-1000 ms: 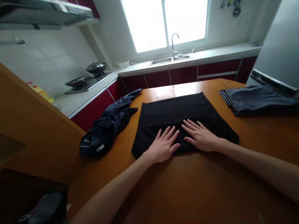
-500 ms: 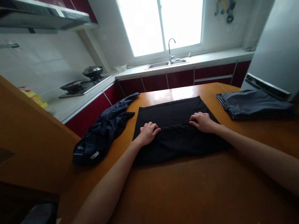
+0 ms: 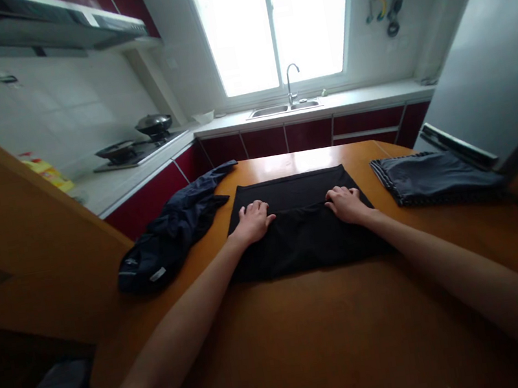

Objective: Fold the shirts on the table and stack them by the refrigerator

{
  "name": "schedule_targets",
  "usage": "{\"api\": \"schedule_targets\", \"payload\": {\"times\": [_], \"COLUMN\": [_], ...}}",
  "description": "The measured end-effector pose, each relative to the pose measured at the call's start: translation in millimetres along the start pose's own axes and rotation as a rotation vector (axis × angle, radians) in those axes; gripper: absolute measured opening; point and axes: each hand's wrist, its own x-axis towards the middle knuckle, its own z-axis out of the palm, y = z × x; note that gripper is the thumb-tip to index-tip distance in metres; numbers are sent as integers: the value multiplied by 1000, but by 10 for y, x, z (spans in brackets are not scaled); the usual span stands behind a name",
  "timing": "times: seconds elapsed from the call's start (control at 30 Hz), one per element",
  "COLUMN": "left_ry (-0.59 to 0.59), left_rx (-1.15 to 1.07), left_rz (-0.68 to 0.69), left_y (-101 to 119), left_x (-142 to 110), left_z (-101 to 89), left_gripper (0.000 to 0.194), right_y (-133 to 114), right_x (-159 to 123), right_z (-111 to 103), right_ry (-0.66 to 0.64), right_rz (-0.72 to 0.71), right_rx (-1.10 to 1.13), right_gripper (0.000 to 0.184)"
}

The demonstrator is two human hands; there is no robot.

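A black garment [image 3: 303, 242] lies on the wooden table with its near part folded over, so the fold's edge runs across it from one hand to the other. My left hand [image 3: 252, 222] rests palm down on the left end of that edge, fingers spread and pointing away. At the right end my right hand [image 3: 345, 204] lies on the cloth too, its fingers apart and slightly bent. Neither hand has cloth gathered in it. What kind of garment this is, I cannot tell.
On the left of the table [image 3: 321, 335] lies a crumpled dark blue garment [image 3: 171, 231]. A folded grey cloth with a striped edge [image 3: 436, 176] sits at the right, near the fridge [image 3: 486, 46]. Behind are a sink [image 3: 270, 111] and a stove with pans [image 3: 154, 125].
The folded edge has moved slightly away from me and looks straighter. Both hands have gone from curled on the edge to lying flatter with fingers spread. The view has shifted slightly.
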Motion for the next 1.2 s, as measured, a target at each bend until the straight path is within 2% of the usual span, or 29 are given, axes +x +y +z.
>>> {"api": "schedule_targets", "payload": {"times": [0.07, 0.13, 0.2, 0.27, 0.37, 0.47, 0.6, 0.73, 0.83, 0.97, 1.1, 1.2], "left_ry": [50, 25, -86, -197, -255, -277, -243, -178, -204, -178, -137, -69], "left_rx": [-34, -103, -190, -251, -331, -572, -748, -838, -775, -463, -267, -158], "left_rz": [110, 189, 136, 21, -39, -45, -28, -35, -126, -210, -243, -217], "left_y": [64, 51, -79, -305, -660, -846, -829, -755, -725, -680, -588, -354], "left_x": [2, 56, 141, 203, 183, 93, 75, 110, 105, 123, 138, 90], "left_z": [-24, -65, -110, -144, -143, -87, -29, -16, 0, 12, -70, -152], "left_gripper": [42, 44, 40, 37, 44, 53, 51, 49, 52, 52, 36, 31], "right_y": [-128, -266, -360, -358, -138, 229, 605, 675, 612, 528, 442, 282], "right_x": [-48, -89, -97, -62, 43, 138, 169, 132, 127, 136, 110, 75], "right_z": [-15, -49, -84, -106, -99, -61, -15, -22, -39, -16, -22, -105], "right_ry": [30, 65, 41, -23, -101, -154, -195, -209, -220, -228, -165, -63], "right_rz": [-12, -94, -162, -140, 7, 84, 56, 21, 73, 169, 228, 218], "right_rx": [2, 25, 44, 41, 28, 156, 417, 468, 367, 213, 67, -37], "right_gripper": [29, 33, 34, 34, 34, 32, 35, 36, 40, 41, 35, 37]}}
